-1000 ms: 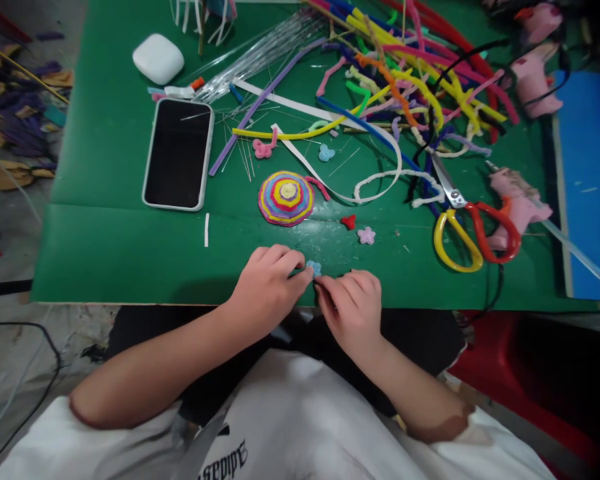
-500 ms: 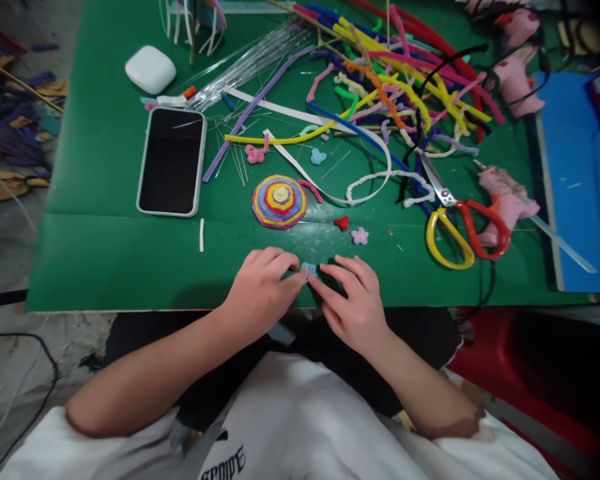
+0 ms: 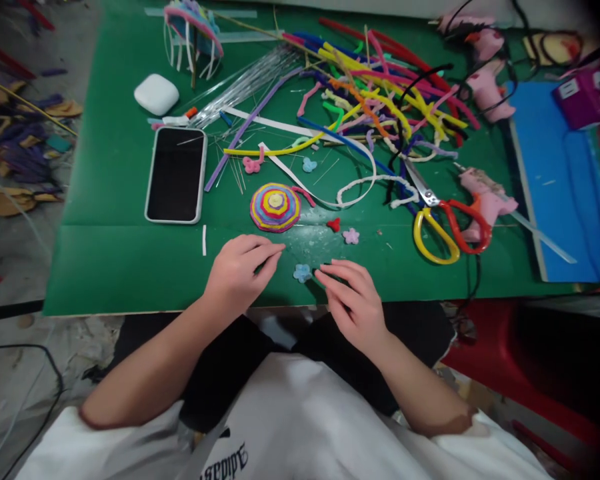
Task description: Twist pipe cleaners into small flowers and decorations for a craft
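Observation:
A small blue pipe-cleaner flower (image 3: 303, 273) lies on the green tabletop near its front edge. Just right of it is my right hand (image 3: 356, 303), fingers stretched and apart, the tips close beside the petals. My left hand (image 3: 240, 272) hovers to the left of the flower with thumb and forefinger pinched; anything between them is too small to make out. Beyond the hands sit a striped, coiled pipe-cleaner disc (image 3: 275, 207), a little red piece (image 3: 334, 225) and a pale pink flower (image 3: 351, 236).
To the left are a phone (image 3: 175, 175) and a white rounded case (image 3: 157, 95). Scissors (image 3: 433, 200) and a pink glue gun (image 3: 487, 197) lie at right, before a blue board (image 3: 555, 187). Loose pipe cleaners (image 3: 380, 100) heap at the back, with thin wires scattered nearby.
My left hand has let go of the blue flower and drawn away to the left. The flower now lies in full view; my right hand stays close to it. The camera view has shifted slightly.

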Demonstrator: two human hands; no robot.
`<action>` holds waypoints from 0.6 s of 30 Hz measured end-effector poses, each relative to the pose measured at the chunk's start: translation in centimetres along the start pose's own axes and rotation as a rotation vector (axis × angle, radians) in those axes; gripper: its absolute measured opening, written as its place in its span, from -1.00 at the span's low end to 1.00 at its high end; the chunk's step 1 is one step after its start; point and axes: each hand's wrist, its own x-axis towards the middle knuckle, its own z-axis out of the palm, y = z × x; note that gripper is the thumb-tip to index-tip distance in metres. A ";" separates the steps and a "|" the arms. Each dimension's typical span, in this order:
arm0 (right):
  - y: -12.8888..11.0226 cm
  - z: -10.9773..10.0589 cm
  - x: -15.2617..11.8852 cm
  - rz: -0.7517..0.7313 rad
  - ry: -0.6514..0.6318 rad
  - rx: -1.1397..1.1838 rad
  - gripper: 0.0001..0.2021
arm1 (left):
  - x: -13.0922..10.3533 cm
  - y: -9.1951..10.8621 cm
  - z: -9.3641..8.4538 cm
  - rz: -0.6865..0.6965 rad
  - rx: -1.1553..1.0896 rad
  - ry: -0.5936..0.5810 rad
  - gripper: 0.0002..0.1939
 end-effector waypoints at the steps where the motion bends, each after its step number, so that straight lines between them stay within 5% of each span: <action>1: -0.1 0.0 0.0 -0.004 0.013 -0.017 -0.58 | 0.0 0.0 -0.1 -0.001 -0.004 -0.004 -0.82; 10: -1.4 1.4 0.3 -0.192 -0.354 -0.401 -0.42 | -0.4 0.0 -0.2 0.004 -0.023 -0.015 -0.80; 18: -2.0 1.6 -2.2 -0.204 -0.015 -0.264 -0.69 | -0.4 0.1 -1.2 -0.019 -0.055 0.033 -0.80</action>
